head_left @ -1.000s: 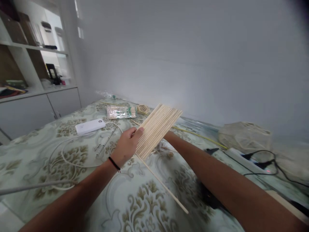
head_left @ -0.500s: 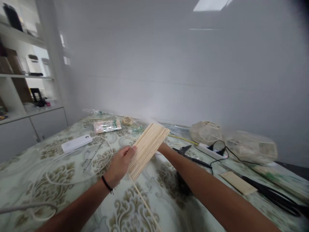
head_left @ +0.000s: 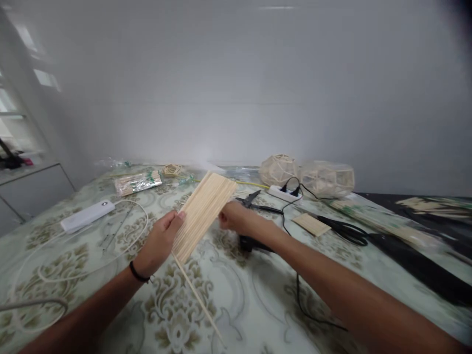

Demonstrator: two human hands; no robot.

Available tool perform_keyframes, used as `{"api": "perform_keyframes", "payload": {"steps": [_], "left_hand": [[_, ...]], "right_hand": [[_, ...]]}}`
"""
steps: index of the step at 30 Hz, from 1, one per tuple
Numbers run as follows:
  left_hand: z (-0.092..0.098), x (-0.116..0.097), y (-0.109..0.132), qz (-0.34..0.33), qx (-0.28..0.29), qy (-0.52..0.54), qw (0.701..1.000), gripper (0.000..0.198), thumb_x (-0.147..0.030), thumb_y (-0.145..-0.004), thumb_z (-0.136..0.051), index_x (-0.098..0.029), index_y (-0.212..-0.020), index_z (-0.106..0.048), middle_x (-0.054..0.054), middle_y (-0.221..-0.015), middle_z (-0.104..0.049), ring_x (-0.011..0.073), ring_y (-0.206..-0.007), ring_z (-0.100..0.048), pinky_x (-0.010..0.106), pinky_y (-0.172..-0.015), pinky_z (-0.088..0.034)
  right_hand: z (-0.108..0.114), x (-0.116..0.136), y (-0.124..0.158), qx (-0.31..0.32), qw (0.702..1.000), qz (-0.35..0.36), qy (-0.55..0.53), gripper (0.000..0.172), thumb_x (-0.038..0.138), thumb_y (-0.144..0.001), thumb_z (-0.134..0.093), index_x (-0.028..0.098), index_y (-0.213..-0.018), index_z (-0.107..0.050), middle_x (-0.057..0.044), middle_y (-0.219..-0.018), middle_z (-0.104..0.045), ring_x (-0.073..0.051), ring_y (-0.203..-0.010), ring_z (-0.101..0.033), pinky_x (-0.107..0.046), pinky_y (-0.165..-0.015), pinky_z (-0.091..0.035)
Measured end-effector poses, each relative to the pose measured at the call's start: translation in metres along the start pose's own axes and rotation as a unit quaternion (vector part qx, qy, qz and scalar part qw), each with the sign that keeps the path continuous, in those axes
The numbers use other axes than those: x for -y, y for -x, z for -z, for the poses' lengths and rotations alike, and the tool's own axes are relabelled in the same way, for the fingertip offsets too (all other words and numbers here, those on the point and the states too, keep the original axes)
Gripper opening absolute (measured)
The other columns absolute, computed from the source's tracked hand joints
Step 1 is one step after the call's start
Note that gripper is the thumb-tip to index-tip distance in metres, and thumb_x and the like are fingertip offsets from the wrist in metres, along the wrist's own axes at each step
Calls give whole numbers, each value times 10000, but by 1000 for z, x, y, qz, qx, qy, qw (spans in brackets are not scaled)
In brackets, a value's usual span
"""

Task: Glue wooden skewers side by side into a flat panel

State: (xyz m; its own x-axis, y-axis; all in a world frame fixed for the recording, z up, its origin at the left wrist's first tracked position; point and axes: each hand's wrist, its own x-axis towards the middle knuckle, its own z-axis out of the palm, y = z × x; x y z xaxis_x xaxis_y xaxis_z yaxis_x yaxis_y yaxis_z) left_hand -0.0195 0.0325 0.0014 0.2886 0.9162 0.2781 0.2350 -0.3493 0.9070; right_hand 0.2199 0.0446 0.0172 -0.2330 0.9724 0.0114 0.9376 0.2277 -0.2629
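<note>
A flat panel of pale wooden sticks laid side by side is tilted up in front of me. My left hand grips its left edge, thumb on the front face. One loose-ended thin stick slants down to the right from the panel's lower corner. Beside the panel's right edge is my right hand, its fingers curled closed. Whatever those fingers may hold is hidden. Partly covered by my right forearm, a black object rests on the patterned tablecloth.
Black-handled pliers, a power strip with plugs and a small stick panel lie to the right, near black-handled scissors. Behind are wooden stick frames. A white device with cable and wrapped sticks lie left.
The view has swung right and slightly down. My right hand has come out from behind the panel to its right side. My left hand keeps its grip on the panel.
</note>
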Motion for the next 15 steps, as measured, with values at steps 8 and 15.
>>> {"api": "perform_keyframes", "payload": {"steps": [8,15], "left_hand": [[-2,-1,5,-32,-60,-70,995,416,-543,-1015,-447,-247,-725,-406,-36,-699,-387,174,-655,-382,287,-583,-354],[-5,-4,9,-37,-55,-65,996,397,-493,-1041,-441,-249,-731,-397,-36,-691,-386,170,-637,-376,280,-568,-357]], "right_hand": [[-16,7,61,-31,981,-3,-194,135,107,-891,-675,174,-789,-618,-94,-896,-737,-193,-822,-670,-320,-764,-520],[-17,22,94,-10,884,26,-466,301,510,-999,-548,245,-861,-510,-14,-728,-739,-183,-677,-739,-327,-675,-602]]}}
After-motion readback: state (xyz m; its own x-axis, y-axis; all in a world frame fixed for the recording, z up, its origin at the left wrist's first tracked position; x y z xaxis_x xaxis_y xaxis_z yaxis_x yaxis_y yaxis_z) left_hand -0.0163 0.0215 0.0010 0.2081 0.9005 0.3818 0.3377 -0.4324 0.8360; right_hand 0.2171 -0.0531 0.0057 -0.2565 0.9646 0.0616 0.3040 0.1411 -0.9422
